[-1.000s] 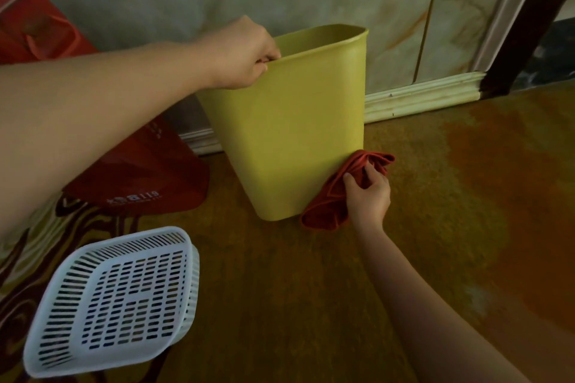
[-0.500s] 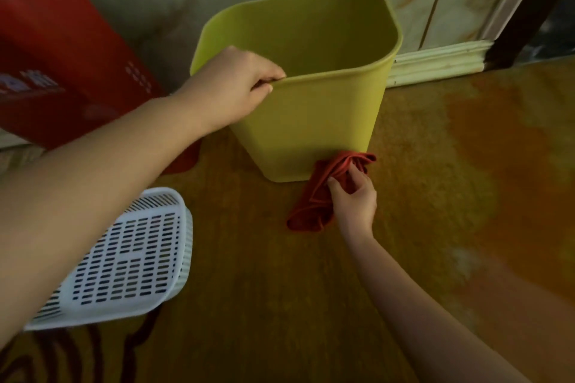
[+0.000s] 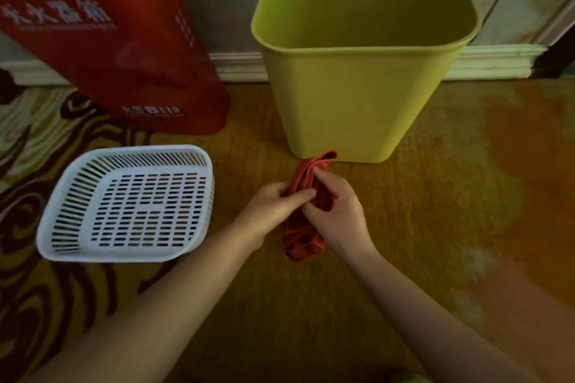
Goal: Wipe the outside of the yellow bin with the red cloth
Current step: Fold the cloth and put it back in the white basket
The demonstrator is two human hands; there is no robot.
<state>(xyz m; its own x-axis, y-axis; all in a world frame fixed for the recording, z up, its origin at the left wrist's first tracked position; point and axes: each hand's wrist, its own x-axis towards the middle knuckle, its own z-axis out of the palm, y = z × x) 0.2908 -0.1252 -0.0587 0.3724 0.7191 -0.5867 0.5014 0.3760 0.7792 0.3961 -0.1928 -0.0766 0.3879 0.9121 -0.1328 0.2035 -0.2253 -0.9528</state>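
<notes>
While both hands (image 3: 306,207) grip it, red cloth (image 3: 303,227) nears yellow bin (image 3: 351,102).

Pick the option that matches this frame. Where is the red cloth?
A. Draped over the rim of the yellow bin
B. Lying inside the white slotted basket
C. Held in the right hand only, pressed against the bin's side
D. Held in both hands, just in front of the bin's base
D: the left hand and right hand both grip the bunched red cloth in front of the yellow bin, neither touching the bin.
</notes>
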